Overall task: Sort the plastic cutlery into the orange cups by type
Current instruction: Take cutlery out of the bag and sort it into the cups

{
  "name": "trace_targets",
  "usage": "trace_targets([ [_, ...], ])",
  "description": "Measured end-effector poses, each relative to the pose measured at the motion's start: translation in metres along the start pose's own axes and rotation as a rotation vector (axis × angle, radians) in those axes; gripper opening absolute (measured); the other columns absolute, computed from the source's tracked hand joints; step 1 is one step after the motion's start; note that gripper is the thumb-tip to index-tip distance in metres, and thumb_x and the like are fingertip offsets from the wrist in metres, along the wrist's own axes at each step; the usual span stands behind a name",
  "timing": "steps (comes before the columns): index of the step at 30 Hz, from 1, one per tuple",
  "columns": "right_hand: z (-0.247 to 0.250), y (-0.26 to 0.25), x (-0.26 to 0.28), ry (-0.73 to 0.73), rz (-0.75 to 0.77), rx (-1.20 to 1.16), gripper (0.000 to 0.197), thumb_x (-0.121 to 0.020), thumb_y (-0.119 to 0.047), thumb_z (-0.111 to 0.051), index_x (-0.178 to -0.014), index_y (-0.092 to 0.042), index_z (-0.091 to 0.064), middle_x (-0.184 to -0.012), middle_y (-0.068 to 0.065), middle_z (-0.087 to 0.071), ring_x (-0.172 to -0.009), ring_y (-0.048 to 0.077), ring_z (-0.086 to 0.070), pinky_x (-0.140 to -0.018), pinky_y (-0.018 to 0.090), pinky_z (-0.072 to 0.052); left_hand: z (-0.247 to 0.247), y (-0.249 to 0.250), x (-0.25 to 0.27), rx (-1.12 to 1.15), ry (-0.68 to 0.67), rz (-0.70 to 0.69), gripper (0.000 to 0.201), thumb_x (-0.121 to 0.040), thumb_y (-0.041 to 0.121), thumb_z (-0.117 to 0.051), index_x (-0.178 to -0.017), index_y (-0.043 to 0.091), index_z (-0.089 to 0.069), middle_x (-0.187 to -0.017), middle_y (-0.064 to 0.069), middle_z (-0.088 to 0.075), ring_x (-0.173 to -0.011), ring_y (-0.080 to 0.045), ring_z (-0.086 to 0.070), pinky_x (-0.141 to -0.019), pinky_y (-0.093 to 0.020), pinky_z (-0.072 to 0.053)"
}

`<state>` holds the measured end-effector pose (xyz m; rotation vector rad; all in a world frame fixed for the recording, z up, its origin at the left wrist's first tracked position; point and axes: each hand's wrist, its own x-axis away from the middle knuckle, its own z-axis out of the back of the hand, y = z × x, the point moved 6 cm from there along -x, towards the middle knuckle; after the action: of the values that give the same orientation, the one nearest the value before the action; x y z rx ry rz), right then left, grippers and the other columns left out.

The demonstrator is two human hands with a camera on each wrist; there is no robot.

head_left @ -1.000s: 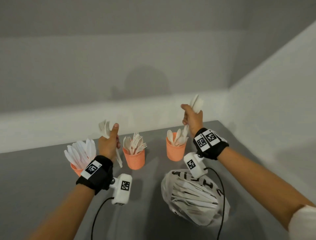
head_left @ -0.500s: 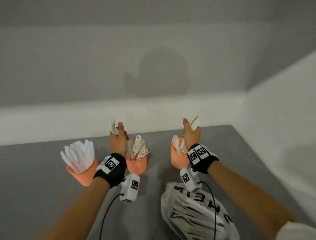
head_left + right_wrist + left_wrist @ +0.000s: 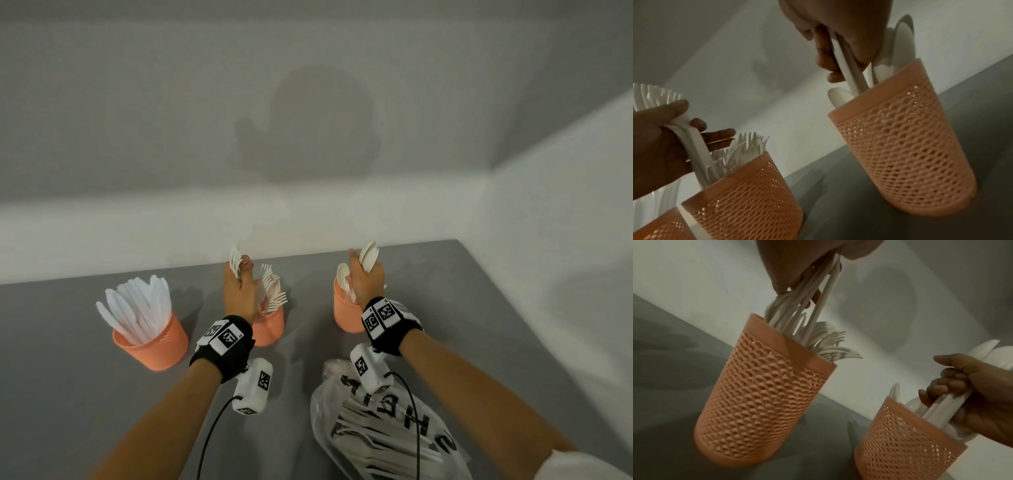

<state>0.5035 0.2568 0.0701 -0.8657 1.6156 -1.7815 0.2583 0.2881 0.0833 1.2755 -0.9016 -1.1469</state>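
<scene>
Over the last second I brought both hands down from well above the desk [image 3: 85,411] until the handle ends entered the cups: my left hand [image 3: 239,291] gripped a bunch of forks [image 3: 813,293] whose handles dipped into the middle cup [image 3: 760,394], and my right hand [image 3: 364,284] gripped spoons [image 3: 849,71] lowered into the right cup [image 3: 900,146]. The knives [image 3: 137,308] stood in the far-left cup [image 3: 154,346]. I judged both bunches ready to let go, with more cutlery waiting in the plastic bag [image 3: 387,428] near me.
</scene>
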Motion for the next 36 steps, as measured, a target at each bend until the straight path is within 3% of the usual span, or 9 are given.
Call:
trace_targets([
  [4, -0.008, 0.007, 0.002, -0.07, 0.047, 0.159, 0.022, -0.078, -0.032, -0.059, -0.069, -0.014, -0.05, -0.063, 0.006, -0.051, -0.06, 0.023, -0.048, -0.063, 0.035, -0.041, 0.003, -0.016, -0.003, -0.254, -0.022, -0.057, 0.042, -0.088, 0.04, -0.036, -0.102, 0.004, -0.053, -0.111, -0.017, -0.049, -0.108, -0.034, -0.05, -0.098, -0.044, -0.039],
  [8, -0.008, 0.005, 0.005, -0.098, 0.146, 0.326, 0.019, -0.085, -0.012, -0.056, -0.103, -0.014, -0.053, -0.072, -0.007, -0.048, -0.073, 0.009, -0.049, -0.071, 0.023, -0.035, 0.003, -0.025, 0.001, -0.381, -0.083, -0.101, 0.038, -0.096, 0.027, -0.044, -0.114, -0.004, -0.054, -0.132, -0.021, -0.04, -0.122, -0.036, -0.042, -0.108, -0.043, -0.033],
  [13, -0.017, 0.0, 0.009, -0.182, 0.356, 0.536, 0.023, -0.083, -0.009, -0.043, -0.09, -0.012, -0.064, -0.09, 0.003, -0.06, -0.092, 0.023, -0.054, -0.085, 0.041, -0.045, 0.001, -0.018, 0.003, -0.384, -0.1, -0.199, 0.045, -0.087, 0.031, -0.043, -0.116, -0.002, -0.051, -0.119, -0.019, -0.05, -0.109, -0.035, -0.051, -0.091, -0.032, -0.039],
  [16, -0.018, -0.004, 0.013, -0.231, 0.468, 0.75, 0.038, -0.087, -0.016, -0.032, -0.101, -0.01, -0.067, -0.107, 0.011, -0.058, -0.105, 0.029, -0.05, -0.096, 0.043, -0.038, 0.0, -0.008, 0.004, -0.413, -0.134, -0.287, 0.048, -0.092, 0.014, -0.05, -0.138, 0.008, -0.035, -0.141, -0.013, -0.041, -0.126, -0.031, -0.045, -0.102, -0.034, -0.038],
  [20, -0.016, -0.008, 0.003, -0.212, 0.478, 1.272, 0.042, -0.099, -0.026, -0.028, -0.137, -0.016, -0.041, -0.143, 0.016, -0.039, -0.139, 0.03, -0.024, -0.115, 0.049, -0.003, -0.006, 0.005, 0.002, -0.65, -0.186, -0.435, 0.06, -0.092, 0.008, -0.049, -0.146, 0.018, -0.024, -0.154, -0.007, -0.024, -0.113, -0.034, -0.056, -0.081, -0.039, -0.052],
  [23, -0.014, -0.008, -0.011, -0.286, 0.348, 1.437, 0.046, -0.1, -0.036, -0.02, -0.144, -0.023, -0.03, -0.156, 0.016, -0.017, -0.145, 0.031, -0.01, -0.114, 0.057, -0.004, -0.01, 0.004, 0.002, -0.784, -0.266, -0.509, 0.047, -0.094, 0.021, -0.037, -0.139, 0.01, -0.041, -0.145, -0.012, -0.041, -0.115, -0.036, -0.055, -0.08, -0.043, -0.054],
  [26, -0.016, -0.006, -0.015, -0.385, 0.248, 1.48, 0.053, -0.097, -0.05, -0.022, -0.142, -0.025, -0.034, -0.157, 0.016, -0.009, -0.144, 0.032, -0.01, -0.112, 0.058, -0.01, -0.012, -0.01, 0.006, -0.932, -0.385, -0.48, 0.074, -0.088, 0.047, -0.014, -0.126, -0.001, -0.054, -0.128, -0.019, -0.057, -0.126, -0.035, -0.047, -0.095, -0.046, -0.048],
  [31, -0.015, -0.003, -0.019, -0.492, 0.16, 1.433, 0.067, -0.09, -0.066, -0.02, -0.147, -0.031, -0.021, -0.158, 0.016, 0.001, -0.145, 0.034, -0.009, -0.114, 0.056, -0.008, -0.011, -0.021, 0.003, -1.191, -0.389, -0.297, 0.084, -0.091, 0.063, -0.023, -0.148, 0.003, -0.008, -0.157, -0.015, -0.007, -0.146, -0.028, -0.01, -0.116, -0.045, -0.018],
  [36, -0.008, -0.016, -0.014, -0.543, 0.064, 1.29, 0.08, -0.086, -0.072, -0.018, -0.149, -0.029, 0.004, -0.157, 0.015, 0.014, -0.146, 0.031, 0.009, -0.114, 0.056, 0.005, -0.015, -0.011, 0.005, -1.163, -0.418, -0.162, 0.084, -0.088, 0.066, -0.023, -0.15, 0.014, 0.004, -0.158, -0.014, 0.005, -0.146, -0.029, 0.003, -0.115, -0.055, -0.001],
])
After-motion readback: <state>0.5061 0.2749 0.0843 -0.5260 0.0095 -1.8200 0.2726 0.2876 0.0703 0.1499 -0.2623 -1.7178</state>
